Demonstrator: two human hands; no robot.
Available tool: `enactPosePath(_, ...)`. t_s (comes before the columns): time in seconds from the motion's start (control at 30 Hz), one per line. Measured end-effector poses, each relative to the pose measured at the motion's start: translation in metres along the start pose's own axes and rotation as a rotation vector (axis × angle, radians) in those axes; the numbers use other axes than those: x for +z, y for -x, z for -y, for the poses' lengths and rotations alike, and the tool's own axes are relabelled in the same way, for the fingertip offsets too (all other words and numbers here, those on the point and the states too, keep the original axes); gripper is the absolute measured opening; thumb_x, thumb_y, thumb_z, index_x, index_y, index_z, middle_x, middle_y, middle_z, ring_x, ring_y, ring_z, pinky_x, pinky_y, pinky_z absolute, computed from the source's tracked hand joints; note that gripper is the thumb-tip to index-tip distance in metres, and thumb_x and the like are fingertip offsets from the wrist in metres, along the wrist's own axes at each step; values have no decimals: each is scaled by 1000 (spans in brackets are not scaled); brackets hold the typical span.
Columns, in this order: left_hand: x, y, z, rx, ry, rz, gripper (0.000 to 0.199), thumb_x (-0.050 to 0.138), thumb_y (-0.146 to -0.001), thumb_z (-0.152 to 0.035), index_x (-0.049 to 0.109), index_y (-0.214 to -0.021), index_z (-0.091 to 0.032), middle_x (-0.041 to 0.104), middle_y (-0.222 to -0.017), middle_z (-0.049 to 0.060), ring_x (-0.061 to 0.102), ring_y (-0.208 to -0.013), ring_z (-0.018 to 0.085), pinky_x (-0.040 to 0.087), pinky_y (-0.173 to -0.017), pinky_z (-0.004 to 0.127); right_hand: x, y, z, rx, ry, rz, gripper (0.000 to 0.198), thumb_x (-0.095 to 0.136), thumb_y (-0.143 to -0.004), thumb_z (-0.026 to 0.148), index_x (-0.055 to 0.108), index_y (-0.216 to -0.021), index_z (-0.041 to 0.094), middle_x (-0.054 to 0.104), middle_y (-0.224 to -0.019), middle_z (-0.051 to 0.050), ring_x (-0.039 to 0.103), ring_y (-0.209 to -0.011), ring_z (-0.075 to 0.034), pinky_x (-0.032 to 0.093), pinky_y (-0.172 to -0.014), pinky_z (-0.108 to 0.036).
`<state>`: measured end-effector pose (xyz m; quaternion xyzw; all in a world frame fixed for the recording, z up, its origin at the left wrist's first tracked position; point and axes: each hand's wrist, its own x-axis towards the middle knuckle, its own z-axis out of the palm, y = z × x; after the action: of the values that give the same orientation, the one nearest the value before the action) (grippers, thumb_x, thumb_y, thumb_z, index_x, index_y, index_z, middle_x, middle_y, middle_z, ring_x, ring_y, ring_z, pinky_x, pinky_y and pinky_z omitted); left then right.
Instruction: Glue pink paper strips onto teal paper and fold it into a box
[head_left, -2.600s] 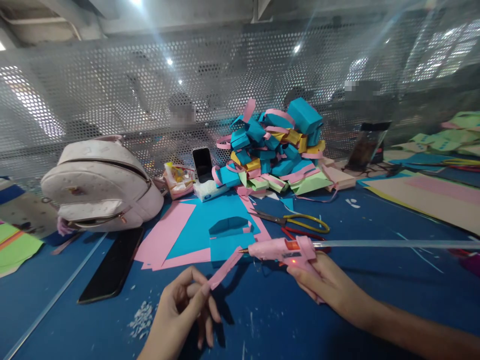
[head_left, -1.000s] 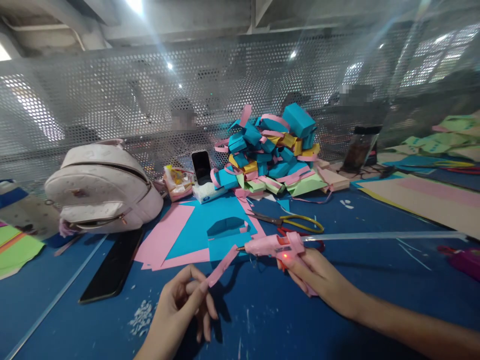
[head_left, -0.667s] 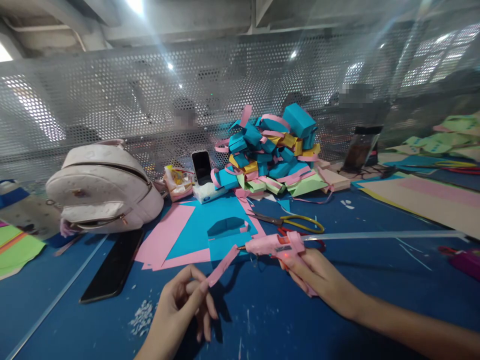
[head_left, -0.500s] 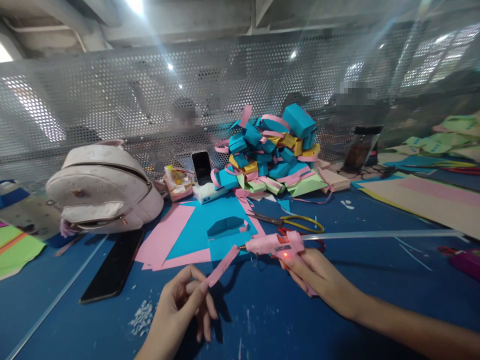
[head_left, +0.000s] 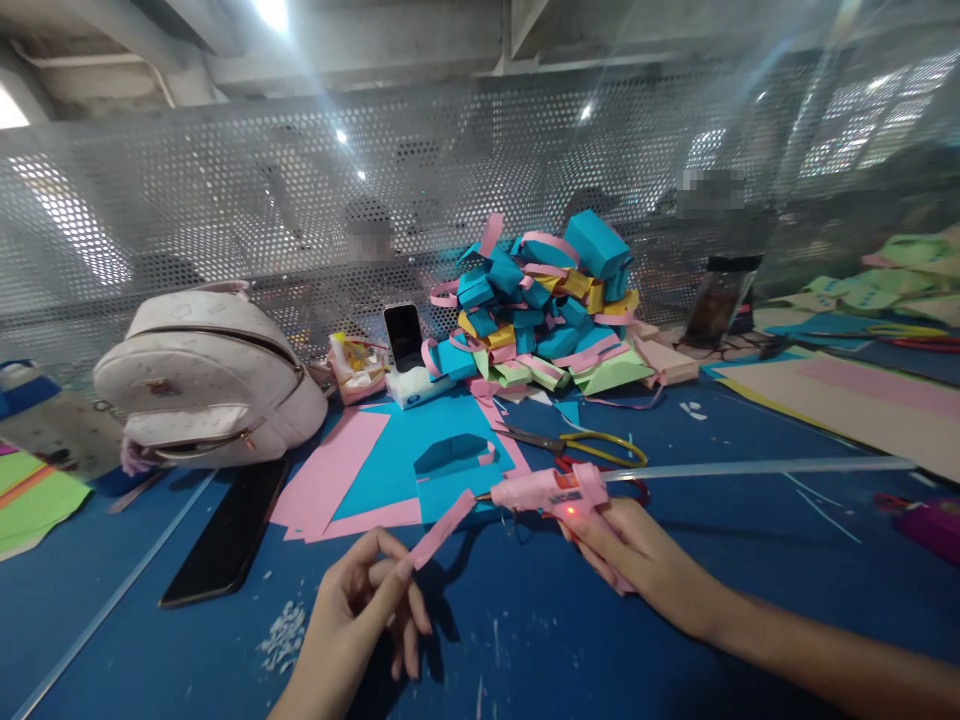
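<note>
We face a perforated metal screen [head_left: 225,200] running the full width behind the blue tabletop [head_left: 675,640]. Above it we see a grey concrete ceiling [head_left: 360,40] with a beam, and bright ceiling lights [head_left: 271,10] flaring through the holes. At far right, daylight shows through a window [head_left: 862,130].

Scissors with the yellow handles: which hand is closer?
Right. The right hand, holding the glue gun, sits just below the scissors; the left hand, pinching a pink strip, is farther, down-left.
</note>
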<state>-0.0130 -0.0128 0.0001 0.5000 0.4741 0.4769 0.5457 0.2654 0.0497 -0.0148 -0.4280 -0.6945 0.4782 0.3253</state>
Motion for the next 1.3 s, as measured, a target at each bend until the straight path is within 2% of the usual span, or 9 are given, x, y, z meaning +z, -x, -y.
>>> enactPosePath(0.37,-2,-2,3,2,10,5,30,60,-89,-44,48,-80,-18,64,-57,-1,58,-36,9,40,-35,14,0,2,2,-87,20,55,50,36,-96,59,53,-74,17,43,-46,4,40,-42,-9,31,-44,-22)
enactPosePath(0.73,-1,0,2,-3,7,25,28,58,-92,-42,47,-81,-18,65,-59,-1,58,-37,8,41,-36,14,-1,3,7,-107,55,136,56,33,-95,63,56,-75,15,44,-48,3,42,-45,-10,33,-47,-24)
enactPosePath(1.13,-5,-1,7,12,1,39,29,58,-91,-44,47,-82,-18,66,-61,0,59,-37,10,41,-35,15,-2,-3,-2,-60,-171,-16,46,41,-94,60,54,-87,16,45,-48,5,43,-42,-9,33,-43,-22)
enactPosePath(1.3,-4,-1,5,22,-2,43,29,58,-91,-44,48,-81,-18,65,-59,-1,59,-37,10,41,-35,14,-5,-12,-4,-47,-211,-46,56,44,-90,65,50,-60,17,44,-47,2,45,-40,-9,35,-43,-22)
